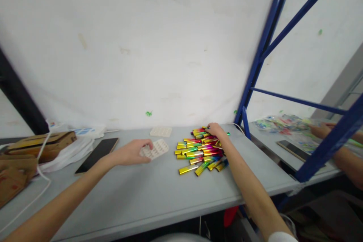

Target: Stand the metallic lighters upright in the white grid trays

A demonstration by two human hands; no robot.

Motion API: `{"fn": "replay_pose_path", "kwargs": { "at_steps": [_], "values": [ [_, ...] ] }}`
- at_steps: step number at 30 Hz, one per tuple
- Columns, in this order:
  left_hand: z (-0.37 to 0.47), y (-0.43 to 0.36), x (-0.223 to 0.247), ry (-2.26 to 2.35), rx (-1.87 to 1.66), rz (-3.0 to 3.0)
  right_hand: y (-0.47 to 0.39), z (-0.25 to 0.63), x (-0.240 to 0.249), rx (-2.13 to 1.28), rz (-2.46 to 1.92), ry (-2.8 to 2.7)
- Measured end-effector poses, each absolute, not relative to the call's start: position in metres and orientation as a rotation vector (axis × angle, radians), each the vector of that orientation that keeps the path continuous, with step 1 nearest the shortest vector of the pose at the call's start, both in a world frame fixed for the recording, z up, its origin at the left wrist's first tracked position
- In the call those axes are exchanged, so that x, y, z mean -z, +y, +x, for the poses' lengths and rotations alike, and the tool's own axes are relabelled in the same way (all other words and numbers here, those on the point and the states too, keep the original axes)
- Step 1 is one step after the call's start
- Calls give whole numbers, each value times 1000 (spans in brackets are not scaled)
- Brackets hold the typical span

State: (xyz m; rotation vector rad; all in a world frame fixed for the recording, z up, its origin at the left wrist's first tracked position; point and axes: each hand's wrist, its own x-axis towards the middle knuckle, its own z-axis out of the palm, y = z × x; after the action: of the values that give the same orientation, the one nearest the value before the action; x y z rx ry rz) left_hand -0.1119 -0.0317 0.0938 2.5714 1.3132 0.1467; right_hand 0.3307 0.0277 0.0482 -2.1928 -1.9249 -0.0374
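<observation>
My left hand grips the left end of a pale card with rows of small raised shapes, held just over the grey tabletop. A similar pale card lies behind it, near the wall. To the right is a spread pile of shiny tubes in gold, red, green and pink. At the pile's back right edge rests my right hand, its fingers bent down onto the tubes; whether it grips one cannot be made out.
A dark flat panel, white bags and cardboard boxes lie at the left, with a white cable. A blue metal frame stands at the right. Beyond it, another person's hands are near colourful packets.
</observation>
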Motion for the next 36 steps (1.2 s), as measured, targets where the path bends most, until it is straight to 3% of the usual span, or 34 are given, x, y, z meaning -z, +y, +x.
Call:
{"fn": "replay_pose_path", "kwargs": {
  "at_steps": [17, 27, 32, 36],
  "values": [
    [-61, 5, -72, 870, -121, 2672, 10, 338, -51, -58, -2113, -1950],
    [-74, 11, -29, 982, -585, 2624, 3, 333, -47, 45, -2151, -1811],
    [-85, 17, -27, 1201, -548, 2600, -3, 324, -60, 38, -1951, -1648],
    [-94, 21, -29, 1142, -521, 2604, -4, 289, -73, -10, -1544, -1661]
  ]
}}
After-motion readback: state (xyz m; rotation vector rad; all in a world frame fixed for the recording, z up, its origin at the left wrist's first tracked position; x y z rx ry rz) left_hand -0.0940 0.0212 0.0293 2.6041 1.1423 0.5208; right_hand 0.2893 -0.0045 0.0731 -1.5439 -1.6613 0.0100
